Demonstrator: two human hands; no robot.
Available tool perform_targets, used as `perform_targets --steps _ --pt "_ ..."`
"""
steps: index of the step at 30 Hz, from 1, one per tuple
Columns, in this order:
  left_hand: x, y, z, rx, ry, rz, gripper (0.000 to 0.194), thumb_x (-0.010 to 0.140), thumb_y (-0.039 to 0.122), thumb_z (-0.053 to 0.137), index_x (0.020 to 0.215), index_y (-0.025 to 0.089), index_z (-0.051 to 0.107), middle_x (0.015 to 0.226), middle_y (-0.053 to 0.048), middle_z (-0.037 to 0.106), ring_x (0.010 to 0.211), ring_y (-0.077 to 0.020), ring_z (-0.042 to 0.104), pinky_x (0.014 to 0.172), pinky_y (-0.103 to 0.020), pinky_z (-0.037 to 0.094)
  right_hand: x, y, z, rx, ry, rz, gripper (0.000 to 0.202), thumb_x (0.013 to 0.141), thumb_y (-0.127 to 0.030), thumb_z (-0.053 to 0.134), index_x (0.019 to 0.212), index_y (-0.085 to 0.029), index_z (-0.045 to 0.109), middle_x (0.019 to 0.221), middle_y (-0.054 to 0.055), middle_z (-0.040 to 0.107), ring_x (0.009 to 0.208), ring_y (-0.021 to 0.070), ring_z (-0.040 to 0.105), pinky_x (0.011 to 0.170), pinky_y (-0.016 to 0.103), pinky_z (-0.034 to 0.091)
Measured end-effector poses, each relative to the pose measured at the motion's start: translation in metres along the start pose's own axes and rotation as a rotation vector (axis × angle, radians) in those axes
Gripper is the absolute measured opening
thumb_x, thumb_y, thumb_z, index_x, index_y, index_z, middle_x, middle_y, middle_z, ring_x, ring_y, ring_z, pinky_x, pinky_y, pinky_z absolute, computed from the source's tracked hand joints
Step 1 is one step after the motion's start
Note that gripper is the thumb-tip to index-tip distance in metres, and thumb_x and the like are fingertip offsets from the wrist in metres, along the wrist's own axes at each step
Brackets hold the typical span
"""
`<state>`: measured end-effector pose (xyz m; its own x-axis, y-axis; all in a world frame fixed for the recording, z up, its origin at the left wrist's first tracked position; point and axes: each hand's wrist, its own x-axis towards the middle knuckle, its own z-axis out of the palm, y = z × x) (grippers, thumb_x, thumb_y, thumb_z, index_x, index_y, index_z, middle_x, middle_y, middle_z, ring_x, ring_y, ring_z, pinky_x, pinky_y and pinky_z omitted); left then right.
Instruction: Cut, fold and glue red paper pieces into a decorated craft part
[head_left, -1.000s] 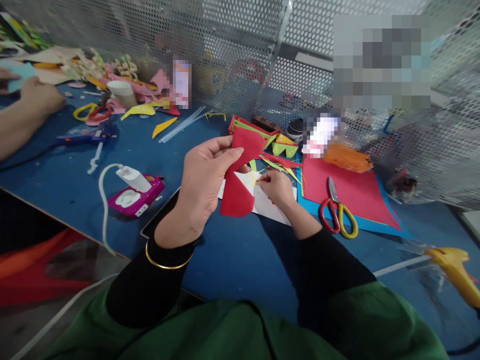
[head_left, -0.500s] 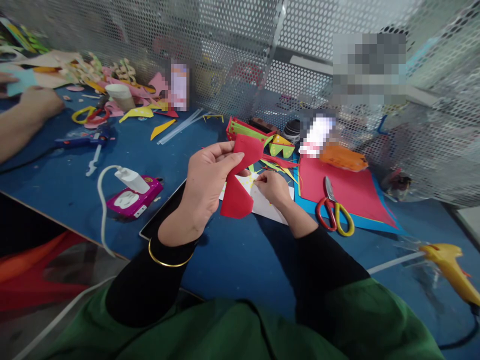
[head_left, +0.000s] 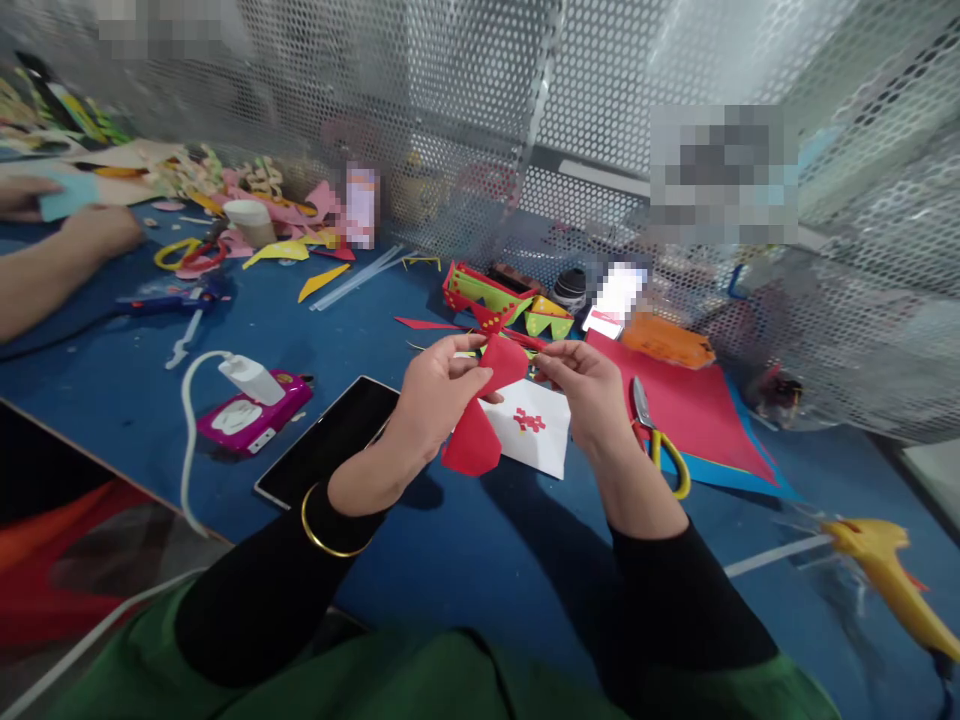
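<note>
My left hand [head_left: 444, 392] pinches a red cutout with curved lobes [head_left: 475, 440], like a bow or butterfly wing, and holds it upright above the table. Close by on the right, my right hand [head_left: 581, 385] has its thumb and fingertips pressed together near the cutout's upper edge. Whatever sits between those fingertips is too small to make out. Under the hands lies a white card [head_left: 551, 440] with a cluster of small red pieces [head_left: 529, 420] on it. Behind the left fingertips are a red piece with yellow dots [head_left: 491, 318] and narrow red and green scraps.
Scissors [head_left: 660, 440] lie on red and blue sheets [head_left: 682, 400] at right, near a yellow glue gun [head_left: 874, 540]. A black tablet [head_left: 330, 440] and purple power socket [head_left: 259, 410] are left. Another person's hand [head_left: 101, 240] works at far left. Perforated metal [head_left: 465, 120] backs the table.
My right hand has lifted off the white card and moved right and toward the red cutout. The card's small red pieces now show. The whole view has shifted slightly.
</note>
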<state>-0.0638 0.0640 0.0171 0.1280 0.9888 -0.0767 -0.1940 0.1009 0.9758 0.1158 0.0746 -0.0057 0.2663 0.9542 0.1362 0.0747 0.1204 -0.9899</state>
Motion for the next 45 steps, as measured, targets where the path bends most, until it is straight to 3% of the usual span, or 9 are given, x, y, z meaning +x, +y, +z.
perform_targets --steps 7,14,16,19,24,29,36,41,45 --pt "0.003 -0.006 -0.001 0.041 0.070 0.083 0.021 0.077 0.016 0.068 0.087 0.021 0.049 0.060 0.007 0.062 0.053 -0.0154 0.070 0.046 -0.019 0.044 -0.007 -0.012 0.003 0.147 -0.013 0.006 0.030 0.065 -0.034 0.084 0.083 -0.019 0.067 0.070 0.000 0.073 0.057 0.0115 0.064 0.060 0.028 0.049" --pt "0.003 -0.010 -0.001 0.063 0.028 0.124 0.002 0.073 0.017 0.066 0.075 0.017 0.065 0.067 0.004 0.064 0.058 -0.0133 0.071 0.053 -0.021 0.047 -0.010 -0.012 0.003 0.091 -0.025 -0.080 0.023 0.072 -0.032 0.080 0.086 -0.019 0.066 0.072 0.000 0.074 0.060 0.0135 0.067 0.063 0.031 0.054" --pt "0.002 -0.008 -0.001 0.058 0.022 0.101 0.004 0.072 0.018 0.067 0.075 0.016 0.069 0.069 0.002 0.067 0.059 -0.0138 0.070 0.053 -0.021 0.048 -0.014 -0.012 0.006 -0.014 -0.004 -0.225 0.019 0.078 -0.030 0.076 0.090 -0.021 0.065 0.077 0.001 0.076 0.066 0.0158 0.070 0.066 0.032 0.056" --pt "0.001 -0.006 0.000 -0.006 -0.008 0.077 0.008 0.071 0.019 0.069 0.076 0.015 0.073 0.075 -0.002 0.073 0.062 -0.0144 0.070 0.060 -0.025 0.053 -0.023 -0.012 0.009 -0.339 0.096 -0.590 0.012 0.087 -0.022 0.068 0.098 -0.023 0.063 0.087 0.001 0.079 0.079 0.0177 0.075 0.072 0.032 0.057" --pt "-0.002 -0.004 0.001 -0.092 -0.049 0.061 0.021 0.074 0.034 0.075 0.073 0.014 0.076 0.073 -0.005 0.073 0.063 -0.0152 0.068 0.064 -0.029 0.057 -0.027 -0.011 0.010 -0.869 0.202 -1.218 0.015 0.092 -0.013 0.066 0.102 -0.023 0.062 0.084 0.000 0.080 0.069 0.0145 0.073 0.068 0.029 0.051" --pt "-0.002 -0.006 0.000 -0.082 -0.063 0.067 0.026 0.071 0.039 0.081 0.070 0.014 0.076 0.069 -0.004 0.070 0.061 -0.0132 0.063 0.062 -0.027 0.055 -0.026 -0.004 0.003 -1.037 0.127 -1.502 0.025 0.093 -0.010 0.065 0.117 -0.016 0.061 0.087 0.005 0.080 0.083 0.0171 0.074 0.075 0.031 0.048" --pt "0.000 -0.009 0.000 -0.116 -0.067 0.069 0.019 0.069 0.030 0.082 0.072 0.013 0.075 0.072 -0.003 0.071 0.064 -0.0133 0.065 0.064 -0.027 0.056 -0.026 0.000 0.003 -0.981 0.128 -1.443 0.027 0.093 -0.011 0.063 0.118 -0.020 0.064 0.095 0.003 0.080 0.089 0.0161 0.073 0.081 0.031 0.047" --pt "0.000 -0.010 0.002 -0.054 -0.029 0.094 0.013 0.073 0.028 0.077 0.075 0.015 0.074 0.074 -0.003 0.072 0.065 -0.0146 0.067 0.066 -0.029 0.057 -0.025 -0.011 0.006 -0.782 0.186 -1.002 0.013 0.097 -0.021 0.059 0.094 -0.027 0.071 0.089 0.003 0.075 0.086 0.0207 0.068 0.079 0.037 0.047" --pt "-0.001 -0.010 0.002 0.043 -0.028 0.142 0.014 0.076 0.029 0.075 0.079 0.015 0.075 0.077 -0.004 0.073 0.066 -0.0147 0.068 0.067 -0.029 0.058 -0.024 -0.018 0.006 -0.592 0.039 -0.760 0.008 0.092 -0.025 0.066 0.087 -0.027 0.072 0.090 0.004 0.067 0.088 0.0222 0.063 0.077 0.039 0.050"
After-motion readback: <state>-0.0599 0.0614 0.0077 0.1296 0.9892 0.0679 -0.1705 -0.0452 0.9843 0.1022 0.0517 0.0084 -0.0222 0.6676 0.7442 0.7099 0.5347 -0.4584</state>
